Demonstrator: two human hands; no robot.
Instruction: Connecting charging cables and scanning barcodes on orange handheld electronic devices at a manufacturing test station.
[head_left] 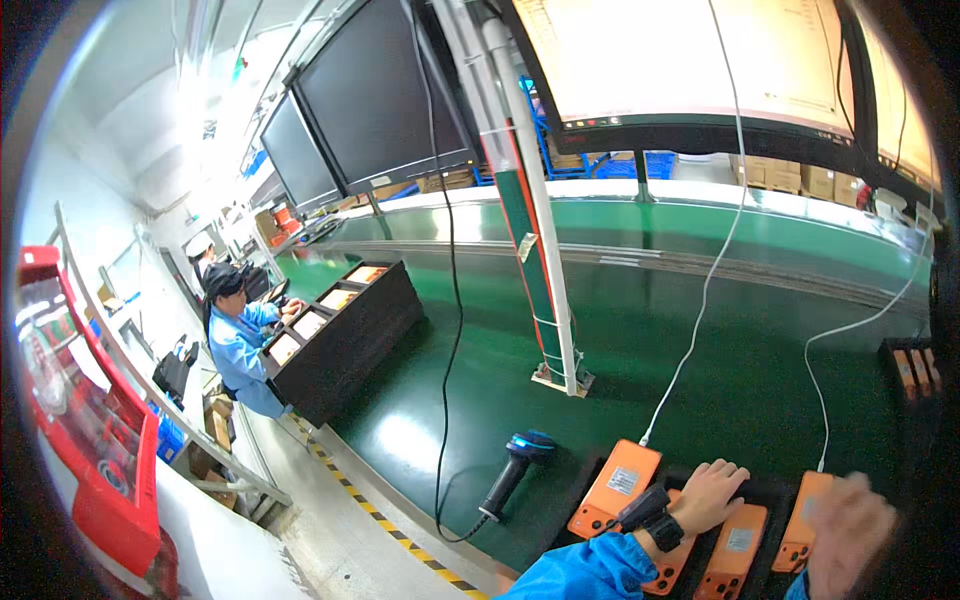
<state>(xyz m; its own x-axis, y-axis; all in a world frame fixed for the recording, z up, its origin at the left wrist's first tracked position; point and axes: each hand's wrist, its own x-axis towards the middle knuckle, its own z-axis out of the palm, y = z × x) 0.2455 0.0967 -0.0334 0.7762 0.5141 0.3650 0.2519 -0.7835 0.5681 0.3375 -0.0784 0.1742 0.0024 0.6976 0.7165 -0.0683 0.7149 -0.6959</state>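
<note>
Several orange phones lie face down in a black tray (575,510) at the lower right, each with camera lenses toward me and a pale label on its back. A white cable runs into the far end of the leftmost phone (618,490); another reaches the rightmost phone (803,515). My left hand (708,497), a black watch on its wrist, reaches palm down over the tray, fingers apart, partly covering the second phone (672,562). Beside it lies a third phone (735,545). My right hand (850,530), smeared by motion, is over or beside the rightmost phone; its fingers cannot be made out.
A black handheld scanner (512,478) lies on the green bench (400,440), its cord running upward. A white post (545,260) stands mid-bench below monitors (690,60). At left, a person in blue (240,335) works at a black divided box (350,350). Another dark tray (910,370) sits far right.
</note>
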